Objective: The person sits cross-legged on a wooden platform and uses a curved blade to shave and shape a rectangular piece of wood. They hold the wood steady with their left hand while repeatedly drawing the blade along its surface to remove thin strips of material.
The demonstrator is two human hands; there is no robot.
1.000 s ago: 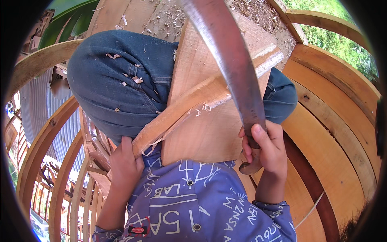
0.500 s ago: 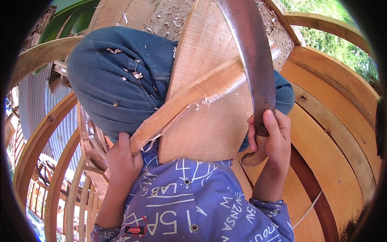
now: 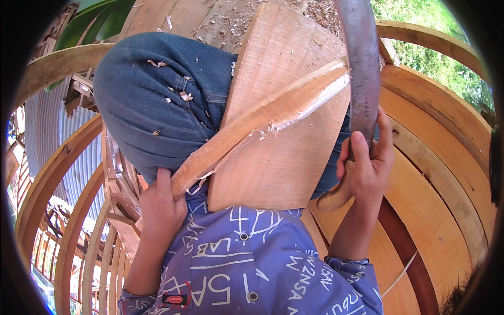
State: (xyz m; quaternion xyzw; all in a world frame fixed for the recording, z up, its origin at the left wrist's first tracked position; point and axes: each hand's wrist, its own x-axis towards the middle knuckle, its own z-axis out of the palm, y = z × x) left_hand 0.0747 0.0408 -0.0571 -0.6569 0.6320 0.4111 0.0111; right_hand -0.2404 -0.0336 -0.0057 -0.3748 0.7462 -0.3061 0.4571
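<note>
My left hand (image 3: 161, 202) is closed round the near end of a rough-cut wooden stick (image 3: 252, 122). The stick slants up to the right across a flat wooden board (image 3: 283, 163) lying on my lap; its lower edge is freshly shaved, with thin curls hanging from it. My right hand (image 3: 369, 163) grips a machete (image 3: 362, 63) by its wooden handle, thumb up near the base of the blade. The dark blade points away from me, upright in the picture, and passes in front of the stick's far end. The blade's tip lies outside the view.
Curved timber ribs (image 3: 73, 247) and corrugated metal sheet (image 3: 50, 147) stand on the left. Curved planks (image 3: 436, 220) form a wall at the right. Wood shavings (image 3: 226, 23) litter the planks ahead, and a few lie on my knee (image 3: 152, 105).
My right hand has moved the machete to the right and slightly away from me, and the blade stands more upright. The left hand and stick have barely moved.
</note>
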